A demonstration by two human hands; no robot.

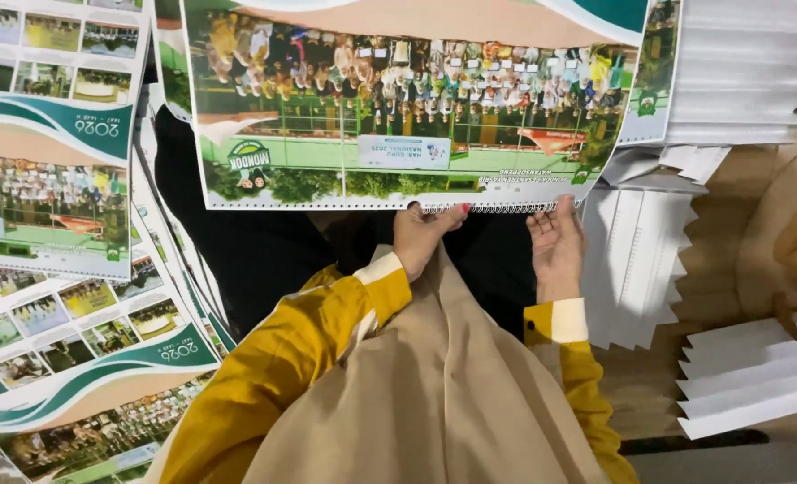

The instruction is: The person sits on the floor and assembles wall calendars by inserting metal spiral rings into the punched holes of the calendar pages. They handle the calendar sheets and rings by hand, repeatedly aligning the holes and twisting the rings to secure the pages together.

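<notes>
Fingers of both my hands meet the near edge of a large glossy printed calendar sheet with a green border and a wide group photograph [398,99], which lies flat in front of me with its picture upside down from where I sit. That way the punched edge comes nearest my lap, where I can work it. Along part of that edge runs a thin silver wire spiral binding [497,207], and it sits just between my hands.

My left hand [421,235] is curled narrow, thumb and fingertips pinched close at the paper's edge where the spiral begins; I judge it steadies the sheet there. My right hand [555,246] stands more open, palm turned inward, its fingertips touching the far end of the spiral from below. Whether either hand truly grips the wire or only presses against it, I cannot tell.

My mustard-yellow sleeves with cream cuffs [327,323] rest over a beige cloth [434,394] across my lap, which keeps my forearms low and close to the work.

To my left, more printed calendar pages with small photo grids and teal wave bands [49,125] lie overlapped in a loose stack, within easy reach. To my right, fanned white paper strips [748,381] lie on the brown floor [730,260], each offset from the next so single pieces show.
</notes>
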